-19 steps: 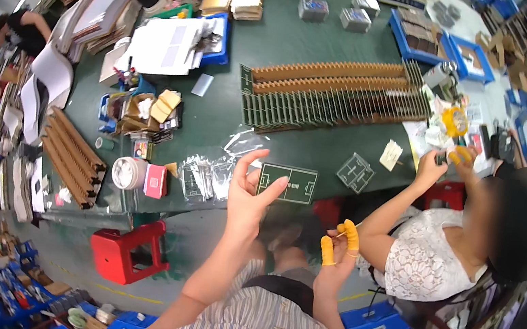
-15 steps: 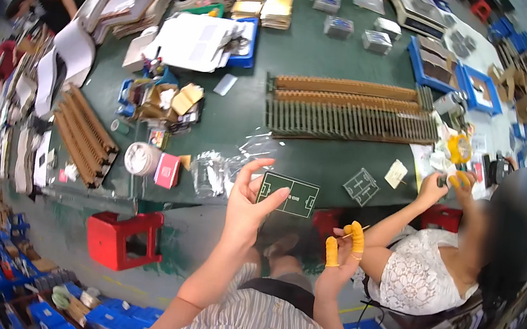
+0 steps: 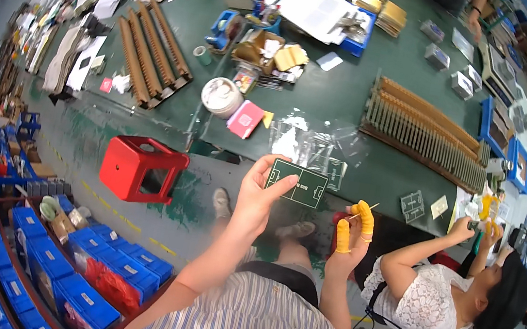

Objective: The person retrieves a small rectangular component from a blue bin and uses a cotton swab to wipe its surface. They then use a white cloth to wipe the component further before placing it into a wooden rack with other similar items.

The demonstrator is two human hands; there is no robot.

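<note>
From my end, the green card (image 3: 314, 199) hides some of the left grip's (image 3: 258, 195) fingers. The right grip (image 3: 348, 248) covers part of a thin stick (image 3: 375, 206). I can't identify the co-worker's small dark object (image 3: 472, 226); the upper edge crops another person's forearm (image 3: 479, 2).

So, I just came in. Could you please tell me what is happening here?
The person's left hand grips a green card marked with white lines, near the edge of the green table. The right hand, with yellow finger covers, holds a thin stick, apart from the card. A long brown rack of upright pieces stands on the table. To the right, a co-worker handles something too small to identify.
</note>
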